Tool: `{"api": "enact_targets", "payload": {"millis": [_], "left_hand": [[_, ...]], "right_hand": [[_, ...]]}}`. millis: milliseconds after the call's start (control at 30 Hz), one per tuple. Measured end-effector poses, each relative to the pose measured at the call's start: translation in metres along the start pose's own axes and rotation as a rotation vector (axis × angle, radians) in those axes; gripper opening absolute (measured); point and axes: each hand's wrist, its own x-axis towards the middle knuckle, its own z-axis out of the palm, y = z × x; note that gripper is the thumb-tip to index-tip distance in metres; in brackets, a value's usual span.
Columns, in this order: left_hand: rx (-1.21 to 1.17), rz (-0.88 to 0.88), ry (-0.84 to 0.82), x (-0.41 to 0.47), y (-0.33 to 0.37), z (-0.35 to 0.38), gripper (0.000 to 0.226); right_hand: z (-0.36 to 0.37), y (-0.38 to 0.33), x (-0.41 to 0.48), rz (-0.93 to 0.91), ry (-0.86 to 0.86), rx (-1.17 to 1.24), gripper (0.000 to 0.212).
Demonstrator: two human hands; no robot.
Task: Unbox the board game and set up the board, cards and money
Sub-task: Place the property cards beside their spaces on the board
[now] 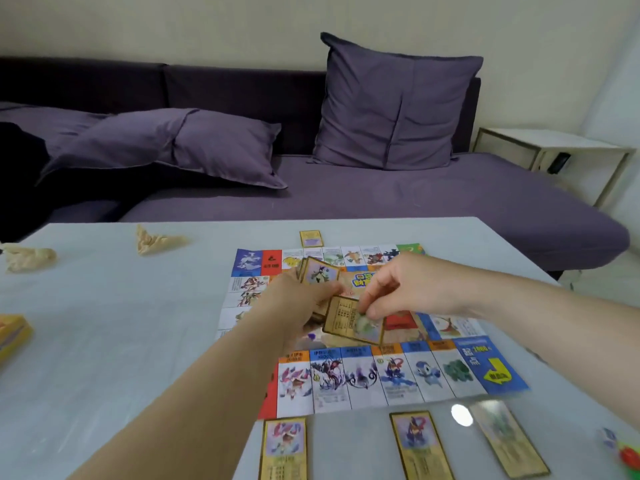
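The paper game board (388, 372) lies flat on the pale table (121, 334), right of centre. Over its middle my left hand (298, 303) grips a stack of gold-framed cards (317, 271). My right hand (408, 285) pinches a single card (349, 322) just right of the stack, above the board. Three cards lie face up along the board's near edge: one card (284, 448) at the left, one card (420, 445) in the middle, one card (509, 441) at the right. Another card (310, 238) lies beyond the far edge.
A yellow game box (12, 334) sits at the table's left edge. Two crumpled beige wrappers (156, 241) (29, 258) lie at the far left. Small coloured pieces (623, 448) show at the right edge. A purple sofa (381, 192) with cushions stands behind the table.
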Motion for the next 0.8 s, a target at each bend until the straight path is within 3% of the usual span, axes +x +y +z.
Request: {"api": "enact_targets", "payload": {"millis": [100, 200, 267, 367, 500, 600, 800], "left_hand": [[-0.064, 0.025, 0.126, 0.033, 0.012, -0.014, 0.004], [-0.091, 0.068, 0.234, 0.065, 0.028, -0.027, 0.018], [0.134, 0.172, 0.250, 0.087, 0.035, -0.033, 0.030], [0.554, 0.332, 0.187, 0.117, 0.042, -0.037, 0.035], [0.951, 0.366, 0.133, 0.155, 0.046, -0.037, 0.031], [1.290, 0.370, 0.081, 0.178, 0.040, -0.039, 0.048], [1.651, 0.410, 0.009, 0.196, 0.030, -0.037, 0.061]], "right_hand": [[-0.022, 0.012, 0.033, 0.038, 0.067, 0.186, 0.013], [-0.034, 0.028, 0.079, 0.096, 0.281, 0.426, 0.012], [-0.038, 0.035, 0.112, 0.127, 0.402, 0.446, 0.011], [-0.041, 0.041, 0.157, 0.150, 0.506, 0.281, 0.012], [-0.039, 0.050, 0.202, 0.153, 0.556, 0.069, 0.021], [-0.035, 0.056, 0.220, 0.165, 0.550, -0.015, 0.024], [-0.031, 0.075, 0.239, 0.198, 0.485, -0.243, 0.011]]}}
